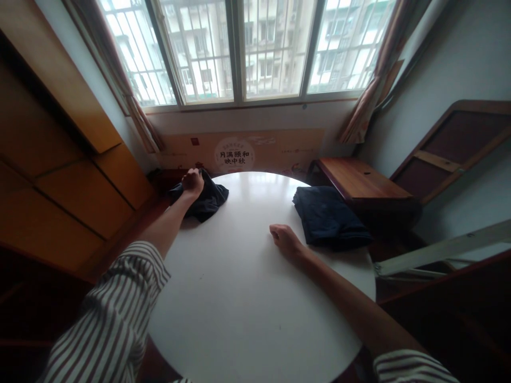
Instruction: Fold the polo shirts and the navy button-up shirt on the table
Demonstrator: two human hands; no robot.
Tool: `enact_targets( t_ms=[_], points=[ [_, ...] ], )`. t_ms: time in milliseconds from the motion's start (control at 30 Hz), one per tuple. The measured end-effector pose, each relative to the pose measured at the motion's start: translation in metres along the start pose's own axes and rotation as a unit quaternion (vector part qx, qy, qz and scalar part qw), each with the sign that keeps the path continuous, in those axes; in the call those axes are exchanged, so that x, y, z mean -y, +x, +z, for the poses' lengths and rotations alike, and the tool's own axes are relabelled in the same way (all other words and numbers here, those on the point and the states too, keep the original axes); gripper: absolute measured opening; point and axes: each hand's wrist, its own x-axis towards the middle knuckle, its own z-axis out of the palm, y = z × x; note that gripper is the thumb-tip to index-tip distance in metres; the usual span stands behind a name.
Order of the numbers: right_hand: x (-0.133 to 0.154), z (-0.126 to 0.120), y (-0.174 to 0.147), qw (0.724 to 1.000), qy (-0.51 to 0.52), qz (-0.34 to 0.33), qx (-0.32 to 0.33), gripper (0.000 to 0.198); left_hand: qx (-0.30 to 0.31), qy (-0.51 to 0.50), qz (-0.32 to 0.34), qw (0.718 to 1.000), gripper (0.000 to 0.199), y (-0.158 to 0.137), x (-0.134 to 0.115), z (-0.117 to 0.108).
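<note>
My left hand is closed on a crumpled dark cloth, perhaps a garment, at the far left edge of the round white table. Part of that cloth lies on the tabletop and part reaches past the edge. My right hand is curled into a fist over the table, right of the middle, and no object shows in it. Just to its right lies a folded stack of dark navy clothing, apart from the fingers. The layers of the stack cannot be told apart.
A wooden side table stands beyond the right rim. Orange-brown cabinets line the left side. At the back are a barred window, curtains and a printed banner. A pale metal bar runs along the right.
</note>
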Motion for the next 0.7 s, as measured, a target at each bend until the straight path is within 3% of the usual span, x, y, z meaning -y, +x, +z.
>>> enact_targets(
  t_ms=[67,133,200,267,300,367,433,467,533,600,700],
  points=[
    [0.0,-0.001,0.002,1.0,0.017,0.005,-0.025,0.016,-0.069,0.01,-0.025,0.997,0.02,0.02,-0.002,-0.005],
    [0.002,-0.001,0.001,0.997,0.049,0.017,-0.056,0.013,-0.113,0.01,-0.03,0.993,0.021,0.025,-0.021,-0.002],
    [0.006,0.0,-0.002,0.989,0.115,0.034,-0.084,0.043,-0.097,-0.033,-0.011,0.995,0.027,0.01,-0.053,0.006],
    [0.01,0.001,-0.006,0.973,0.2,0.06,-0.095,0.09,0.004,-0.144,0.019,0.989,0.032,-0.023,-0.091,0.016],
    [0.011,0.001,-0.007,0.962,0.246,0.072,-0.092,0.109,0.083,-0.224,0.036,0.97,0.034,-0.044,-0.108,0.021],
    [0.012,0.0,-0.01,0.939,0.325,0.086,-0.075,0.123,0.251,-0.312,0.09,0.912,0.037,-0.084,-0.132,0.029],
    [0.011,-0.002,-0.01,0.92,0.379,0.087,-0.058,0.11,0.342,-0.32,0.14,0.872,0.032,-0.113,-0.137,0.032],
    [0.01,-0.003,-0.009,0.912,0.396,0.091,-0.058,0.095,0.345,-0.301,0.15,0.876,0.028,-0.122,-0.132,0.033],
    [0.009,-0.006,-0.006,0.901,0.414,0.109,-0.067,0.061,0.285,-0.227,0.133,0.922,0.023,-0.126,-0.11,0.032],
    [0.008,-0.008,-0.003,0.887,0.435,0.132,-0.082,0.039,0.215,-0.121,0.082,0.966,0.027,-0.119,-0.078,0.029],
    [0.006,-0.009,-0.001,0.868,0.462,0.157,-0.097,0.032,0.21,0.026,0.023,0.977,0.032,-0.107,-0.029,0.022]
  ],
)
